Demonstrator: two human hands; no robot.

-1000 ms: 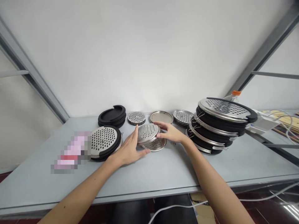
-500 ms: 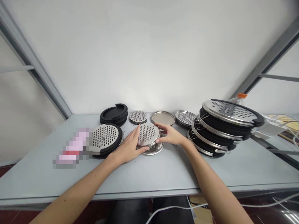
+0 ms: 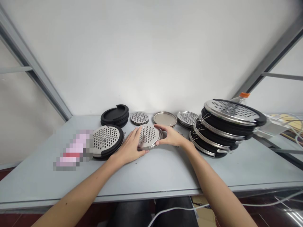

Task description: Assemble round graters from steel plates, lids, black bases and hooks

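A round perforated metal disc [image 3: 149,136] lies near the middle of the grey table, with more metal edge showing under its right side. My left hand [image 3: 129,145] is curved around the disc's left edge, thumb toward the front. At its right edge, my right hand [image 3: 168,135] grips with thumb and fingers. Left of my left hand sits a perforated disc in a black ring [image 3: 106,138]. Behind the held disc are a small perforated stack [image 3: 139,117], a plain metal plate [image 3: 165,119] and another perforated stack [image 3: 187,118].
Black rings [image 3: 115,114] are piled at the back left. A tall leaning stack of black-ringed discs [image 3: 219,130] stands on the right, before an orange-capped bottle [image 3: 244,95]. A blurred pink item [image 3: 75,148] lies left on the table [image 3: 165,176]. A white cable [image 3: 175,208] hangs in front.
The perforated disc and the metal part beneath it have come closer into line; the lower part no longer juts out toward the front. Both hands have shifted slightly left with the disc.
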